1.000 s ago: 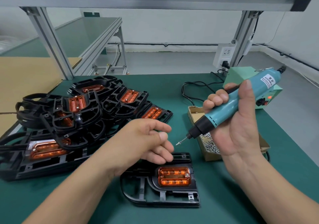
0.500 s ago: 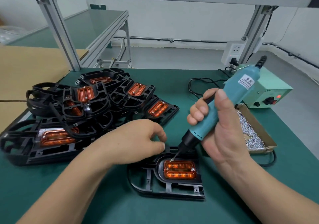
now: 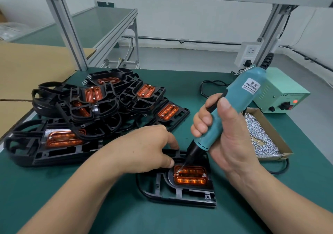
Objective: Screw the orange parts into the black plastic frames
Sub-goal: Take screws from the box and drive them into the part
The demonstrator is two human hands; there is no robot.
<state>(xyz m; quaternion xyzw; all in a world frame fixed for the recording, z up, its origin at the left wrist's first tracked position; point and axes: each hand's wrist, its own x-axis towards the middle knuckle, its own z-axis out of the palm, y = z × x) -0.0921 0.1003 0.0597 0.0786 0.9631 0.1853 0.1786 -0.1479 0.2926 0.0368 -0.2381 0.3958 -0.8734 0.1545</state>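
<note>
Black frame point(image 3: 177, 193) flat on green mat point(image 3: 72, 197), orange part point(image 3: 190, 176) seated in its upper right. Left hand point(image 3: 144, 149) just left of the part, fingers curled, fingertips pressing the frame's top edge. Right hand point(image 3: 223, 131) above and right of the part, wrapped tight around teal screwdriver point(image 3: 232, 107), bit tip on screw point(image 3: 178, 171) at the part's upper-left corner. Frame pile point(image 3: 100, 111) far left of the part; screw box point(image 3: 264, 136) to its right.
</note>
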